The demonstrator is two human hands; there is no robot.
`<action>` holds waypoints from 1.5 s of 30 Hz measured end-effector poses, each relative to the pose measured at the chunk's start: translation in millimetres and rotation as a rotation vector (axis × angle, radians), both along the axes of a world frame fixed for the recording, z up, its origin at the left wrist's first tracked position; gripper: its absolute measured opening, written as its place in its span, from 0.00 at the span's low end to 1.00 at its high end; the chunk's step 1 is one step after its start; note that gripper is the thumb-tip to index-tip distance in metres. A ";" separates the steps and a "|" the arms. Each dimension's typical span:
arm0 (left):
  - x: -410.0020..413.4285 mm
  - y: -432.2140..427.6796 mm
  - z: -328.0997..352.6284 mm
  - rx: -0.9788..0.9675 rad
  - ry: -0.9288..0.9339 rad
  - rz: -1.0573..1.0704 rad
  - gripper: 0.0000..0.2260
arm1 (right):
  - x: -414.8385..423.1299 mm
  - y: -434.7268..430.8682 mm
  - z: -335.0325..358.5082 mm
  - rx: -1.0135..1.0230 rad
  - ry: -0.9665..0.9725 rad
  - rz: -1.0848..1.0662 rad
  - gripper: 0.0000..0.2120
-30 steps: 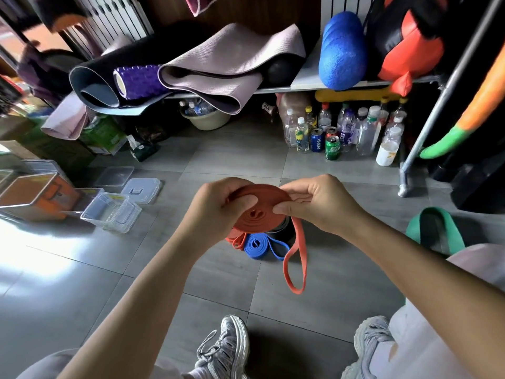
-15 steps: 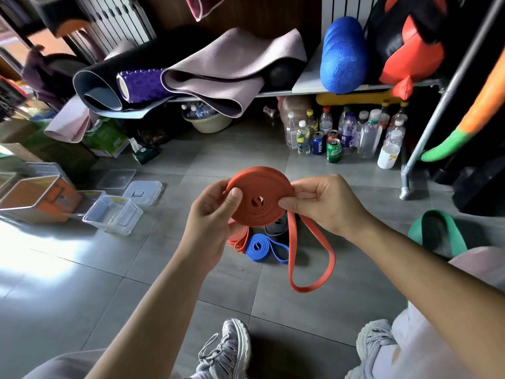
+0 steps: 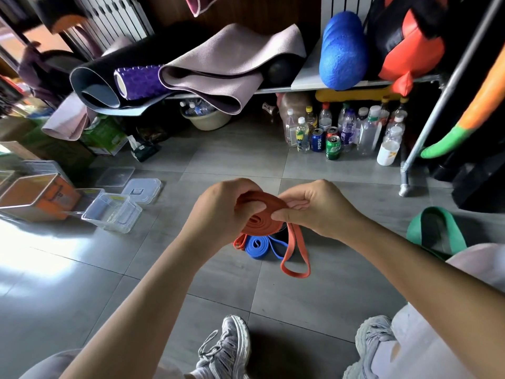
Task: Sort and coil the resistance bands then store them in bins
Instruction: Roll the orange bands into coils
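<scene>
Both hands hold an orange resistance band (image 3: 262, 217) wound into a flat coil above the floor. My left hand (image 3: 226, 209) grips the coil's left side, thumb over its face. My right hand (image 3: 317, 206) pinches the coil's right edge. A short loose loop of the band hangs below the right hand. Under the coil, on the tiles, lie a coiled blue band (image 3: 259, 246), another orange band (image 3: 240, 242) and a dark band, mostly hidden. A green band (image 3: 434, 233) lies at the right by my knee. Clear plastic bins (image 3: 113, 216) stand on the floor at the left.
An orange box (image 3: 35, 196) and loose lids (image 3: 142, 187) sit beside the bins. Bottles and cans (image 3: 336, 135) crowd under a shelf with rolled mats (image 3: 218, 67) and a blue foam roller (image 3: 341, 50). A metal rack leg (image 3: 407, 170) stands at the right. My shoes (image 3: 229, 348) are at the bottom.
The coil has tipped from upright and facing me to nearly flat. The hanging loop has become shorter, and both hands have closed in over the coil.
</scene>
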State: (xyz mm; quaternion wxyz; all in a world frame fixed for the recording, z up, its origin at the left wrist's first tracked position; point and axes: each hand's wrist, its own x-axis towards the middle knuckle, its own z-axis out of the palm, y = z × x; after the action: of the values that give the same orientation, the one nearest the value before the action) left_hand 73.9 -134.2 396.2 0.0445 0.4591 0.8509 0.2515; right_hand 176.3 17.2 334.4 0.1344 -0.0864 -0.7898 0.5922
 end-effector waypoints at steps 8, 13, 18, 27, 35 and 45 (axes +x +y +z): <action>-9.7 -12.5 -1.7 0.333 -0.415 0.133 0.11 | 1.1 -3.5 1.0 -0.110 0.083 -0.030 0.12; -3.1 -14.9 -1.9 0.595 -0.699 0.249 0.06 | 2.7 -3.2 5.6 -0.171 0.175 -0.084 0.11; 6.2 -13.5 -9.6 0.753 -1.000 0.326 0.08 | 2.4 -3.6 7.5 -0.199 0.197 -0.117 0.12; 11.0 -17.8 -20.1 0.110 -0.113 0.159 0.28 | 2.6 -2.0 0.5 -0.038 0.077 -0.065 0.12; 18.1 6.2 -20.4 -0.088 0.205 -0.025 0.14 | 3.6 -3.8 7.3 0.011 0.055 -0.014 0.08; -18.8 -34.7 10.5 0.125 0.089 0.194 0.13 | -1.6 0.4 -27.0 0.261 -0.274 -0.014 0.07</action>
State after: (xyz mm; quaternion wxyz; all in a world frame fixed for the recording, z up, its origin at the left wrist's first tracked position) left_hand 55.1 -168.9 406.7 -0.0464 0.3871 0.8750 0.2868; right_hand 174.7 17.7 307.4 0.0397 -0.1534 -0.8701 0.4666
